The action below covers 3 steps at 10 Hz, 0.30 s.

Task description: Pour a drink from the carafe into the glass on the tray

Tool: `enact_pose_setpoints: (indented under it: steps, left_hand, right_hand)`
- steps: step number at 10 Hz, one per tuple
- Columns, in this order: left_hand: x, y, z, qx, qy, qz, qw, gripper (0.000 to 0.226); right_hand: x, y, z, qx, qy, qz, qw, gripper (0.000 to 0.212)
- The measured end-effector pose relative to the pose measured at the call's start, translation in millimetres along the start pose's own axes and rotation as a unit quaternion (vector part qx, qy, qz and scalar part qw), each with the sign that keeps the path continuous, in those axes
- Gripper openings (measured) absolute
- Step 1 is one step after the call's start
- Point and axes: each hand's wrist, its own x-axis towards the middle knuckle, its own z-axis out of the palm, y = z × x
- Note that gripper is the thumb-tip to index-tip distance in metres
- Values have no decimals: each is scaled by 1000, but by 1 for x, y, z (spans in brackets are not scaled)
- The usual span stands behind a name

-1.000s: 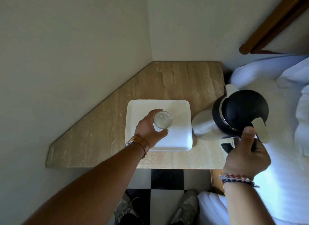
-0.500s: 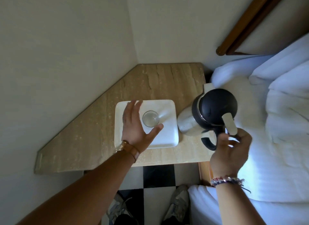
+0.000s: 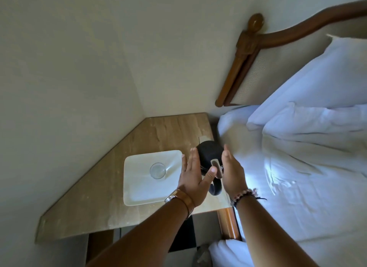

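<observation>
A clear glass [image 3: 157,170] stands upright near the middle of the white square tray [image 3: 137,195] on the stone-topped bedside table. The carafe [image 3: 209,152], steel with a black lid and black handle, stands on the table just right of the tray. My left hand [image 3: 192,175] hovers flat with fingers spread on the carafe's left side, holding nothing. My right hand [image 3: 232,170] is open on the carafe's right side, fingers extended. Both hands hide most of the carafe's body; whether they touch it I cannot tell.
The table [image 3: 95,203] sits in a corner between two pale walls. A bed with white sheets and pillows [image 3: 297,157] adjoins the table's right edge, with a wooden headboard post [image 3: 244,54] behind. Checkered floor shows below the table's front edge.
My left hand left the glass and tray and moved right to the carafe. My right hand let go of the carafe handle and opened. The view tilted upward.
</observation>
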Motion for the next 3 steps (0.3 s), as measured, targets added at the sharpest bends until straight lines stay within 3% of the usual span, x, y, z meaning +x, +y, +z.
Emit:
enact_pose_setpoints:
  steps: [2, 3]
  left_hand:
    - [-1, 6, -10, 37, 11, 1, 999, 92]
    - [-23, 25, -51, 191, 29, 25, 981, 86]
  right_hand:
    - [-3, 0, 1, -33, 22, -40, 998, 97]
    - [-20, -25, -20, -131, 30, -119, 984, 84]
